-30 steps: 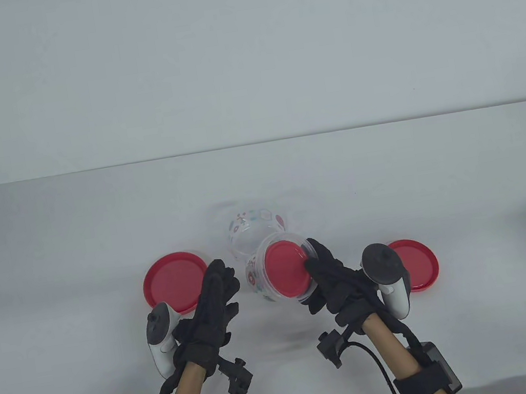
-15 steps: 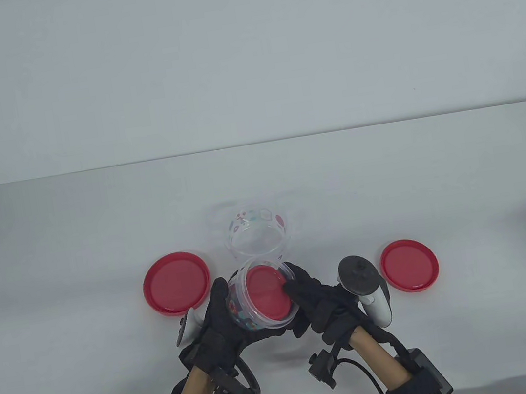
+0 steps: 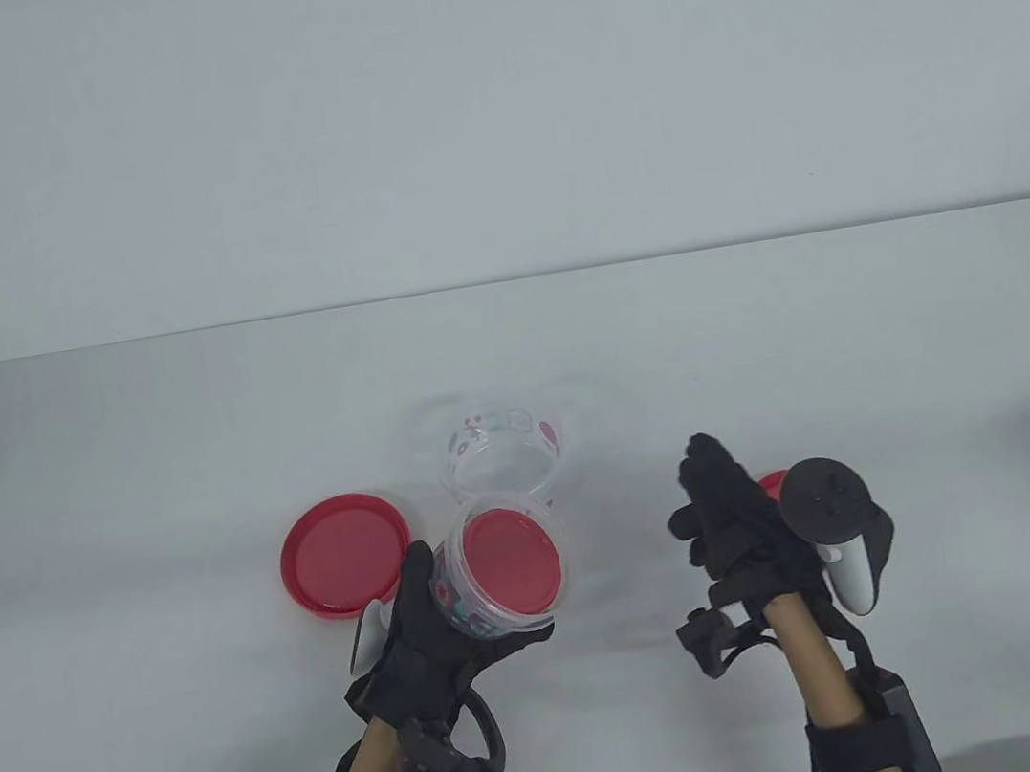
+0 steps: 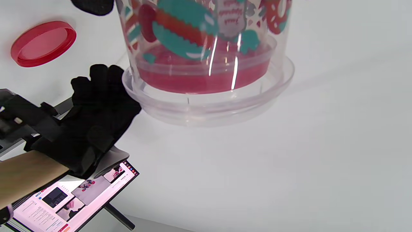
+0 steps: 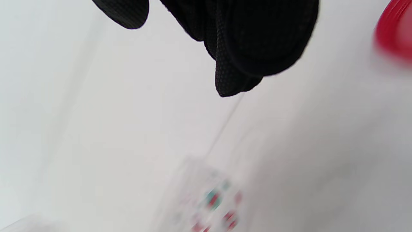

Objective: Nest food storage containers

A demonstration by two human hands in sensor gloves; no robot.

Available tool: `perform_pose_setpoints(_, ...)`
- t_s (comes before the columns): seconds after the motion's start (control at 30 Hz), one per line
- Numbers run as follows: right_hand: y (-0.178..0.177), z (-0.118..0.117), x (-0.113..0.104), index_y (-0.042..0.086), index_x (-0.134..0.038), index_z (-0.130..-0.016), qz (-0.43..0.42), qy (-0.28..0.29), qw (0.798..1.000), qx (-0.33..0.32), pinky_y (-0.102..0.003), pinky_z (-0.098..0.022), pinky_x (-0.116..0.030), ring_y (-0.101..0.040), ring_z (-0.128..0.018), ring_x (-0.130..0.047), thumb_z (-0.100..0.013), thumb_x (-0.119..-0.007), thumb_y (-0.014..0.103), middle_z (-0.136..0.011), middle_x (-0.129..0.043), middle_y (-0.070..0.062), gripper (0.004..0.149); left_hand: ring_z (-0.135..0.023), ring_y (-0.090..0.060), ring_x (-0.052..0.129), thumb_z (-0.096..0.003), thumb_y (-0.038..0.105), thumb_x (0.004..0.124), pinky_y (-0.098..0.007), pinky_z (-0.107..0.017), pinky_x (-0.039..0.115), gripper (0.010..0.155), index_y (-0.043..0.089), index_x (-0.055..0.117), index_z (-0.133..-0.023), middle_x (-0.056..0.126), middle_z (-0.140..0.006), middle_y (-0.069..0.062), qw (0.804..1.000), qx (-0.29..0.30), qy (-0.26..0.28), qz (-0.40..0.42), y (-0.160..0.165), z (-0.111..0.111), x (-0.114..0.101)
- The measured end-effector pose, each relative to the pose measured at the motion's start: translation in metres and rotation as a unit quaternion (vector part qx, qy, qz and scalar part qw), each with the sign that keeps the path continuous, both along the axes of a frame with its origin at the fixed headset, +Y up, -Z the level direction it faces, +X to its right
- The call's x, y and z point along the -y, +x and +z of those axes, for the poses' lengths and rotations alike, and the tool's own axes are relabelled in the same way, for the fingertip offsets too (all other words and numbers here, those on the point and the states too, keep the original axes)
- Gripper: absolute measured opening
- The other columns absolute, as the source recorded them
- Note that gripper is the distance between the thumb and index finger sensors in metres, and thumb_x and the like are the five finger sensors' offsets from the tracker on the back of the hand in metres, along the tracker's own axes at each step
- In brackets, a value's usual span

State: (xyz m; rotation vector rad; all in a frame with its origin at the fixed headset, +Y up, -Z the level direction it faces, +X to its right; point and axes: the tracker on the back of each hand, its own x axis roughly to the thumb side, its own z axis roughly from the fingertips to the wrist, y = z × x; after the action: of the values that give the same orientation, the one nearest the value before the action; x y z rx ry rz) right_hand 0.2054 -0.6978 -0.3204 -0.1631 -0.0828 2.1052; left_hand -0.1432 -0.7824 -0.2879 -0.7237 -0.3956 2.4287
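Observation:
My left hand (image 3: pixel 458 622) grips a clear patterned container (image 3: pixel 504 573) above the table, tilted so its mouth faces me. A red lid (image 3: pixel 511 565) sits in that mouth. In the left wrist view the container (image 4: pixel 206 48) fills the top. A second clear patterned container (image 3: pixel 501 451), open and upright, stands on the table just behind it. My right hand (image 3: pixel 720 496) is open and empty, off to the right, apart from both containers. In the right wrist view its fingers (image 5: pixel 251 38) hang over a blurred container (image 5: pixel 209 199).
A loose red lid (image 3: pixel 346 566) lies left of the held container. Another red lid (image 3: pixel 771 483) lies mostly hidden behind my right hand; it also shows in the left wrist view (image 4: pixel 43 43). A monitor (image 4: pixel 80 193) stands off the table's near side.
My right hand has let go of the lidded container and moved right, over the right lid. My left hand has taken hold of the container and holds it alone.

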Motion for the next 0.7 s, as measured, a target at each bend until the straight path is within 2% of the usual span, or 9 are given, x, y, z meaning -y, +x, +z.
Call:
perform_pose_setpoints(0.1,0.039,0.000,0.009,0.000,-0.052,-0.108,0.060,-0.029,0.996,0.061,-0.036,-0.033,-0.081,-0.037,-0.062,-0.086,-0.065,-0.059,0.038,-0.096,-0.066,-0.027,0.057,-0.115,-0.055,0.016,-0.0670,0.068,0.031,-0.066,-0.078,0.042,0.081,0.025,-0.016,-0.117,-0.005,-0.126,-0.017,1.000,-0.002,0.006,0.000,-0.001,0.000,-0.002)
perform_pose_setpoints(0.13,0.051,0.001,0.012,0.000,-0.052,-0.108,0.103,-0.040,0.989,0.097,-0.037,-0.033,-0.080,-0.038,-0.062,-0.086,-0.065,-0.061,0.038,-0.096,-0.066,-0.028,0.058,-0.115,-0.055,0.017,-0.0670,0.068,0.031,-0.066,-0.078,0.042,0.081,0.025,-0.016,-0.117,-0.005,-0.126,-0.018,1.000,-0.002,0.008,0.000,-0.001,0.000,-0.003)
perform_pose_setpoints(0.23,0.073,0.002,0.022,0.003,-0.054,-0.107,0.251,-0.072,0.955,0.140,-0.034,-0.033,-0.081,-0.034,-0.062,-0.087,-0.064,-0.062,0.040,-0.095,-0.068,-0.023,0.057,-0.115,-0.055,0.017,-0.0670,0.068,0.031,-0.065,-0.078,0.042,0.081,0.025,-0.017,-0.116,-0.005,-0.125,-0.018,1.000,0.001,0.010,0.007,-0.001,0.000,-0.002)
perform_pose_setpoints(0.33,0.082,0.001,0.041,0.004,-0.054,-0.107,0.246,-0.109,0.950,0.160,-0.035,-0.036,-0.080,-0.036,-0.066,-0.084,-0.064,-0.063,0.039,-0.096,-0.067,-0.023,0.056,-0.115,-0.055,0.016,-0.0670,0.068,0.031,-0.065,-0.078,0.041,0.081,0.025,-0.018,-0.116,-0.006,-0.125,-0.017,1.000,0.000,0.009,0.010,-0.001,0.000,-0.004)
perform_pose_setpoints(0.43,0.083,-0.002,0.060,0.005,-0.056,-0.104,0.303,-0.153,0.924,0.174,-0.035,-0.038,-0.078,-0.037,-0.069,-0.081,-0.063,-0.064,0.038,-0.096,-0.065,-0.022,0.053,-0.115,-0.055,0.015,-0.0670,0.068,0.031,-0.065,-0.078,0.041,0.081,0.025,-0.017,-0.116,-0.006,-0.125,-0.017,1.000,-0.003,0.013,0.007,-0.002,0.000,-0.005)
perform_pose_setpoints(0.5,0.084,-0.002,0.064,0.006,-0.055,-0.103,0.323,-0.163,0.914,0.184,-0.035,-0.039,-0.078,-0.037,-0.069,-0.080,-0.063,-0.065,0.038,-0.096,-0.065,-0.021,0.052,-0.115,-0.055,0.016,-0.0669,0.069,0.031,-0.065,-0.078,0.041,0.082,0.025,-0.017,-0.116,-0.006,-0.125,-0.017,1.000,-0.005,0.016,0.008,-0.002,0.000,-0.006)
perform_pose_setpoints(0.6,0.088,0.000,0.068,0.006,-0.056,-0.102,0.300,-0.174,0.915,0.207,-0.034,-0.038,-0.078,-0.036,-0.068,-0.080,-0.063,-0.065,0.037,-0.095,-0.065,-0.020,0.051,-0.115,-0.055,0.015,-0.0670,0.069,0.031,-0.065,-0.078,0.041,0.081,0.025,-0.018,-0.116,-0.006,-0.125,-0.017,1.000,-0.004,0.016,0.014,-0.002,0.000,-0.007)
perform_pose_setpoints(0.7,0.092,0.001,0.077,0.005,-0.053,-0.103,0.286,-0.230,0.907,0.208,-0.033,-0.038,-0.077,-0.034,-0.068,-0.076,-0.064,-0.064,0.038,-0.096,-0.062,-0.021,0.052,-0.115,-0.054,0.015,-0.0670,0.068,0.030,-0.065,-0.078,0.040,0.081,0.025,-0.018,-0.116,-0.007,-0.125,-0.017,1.000,-0.001,0.011,0.015,-0.002,-0.001,-0.005)
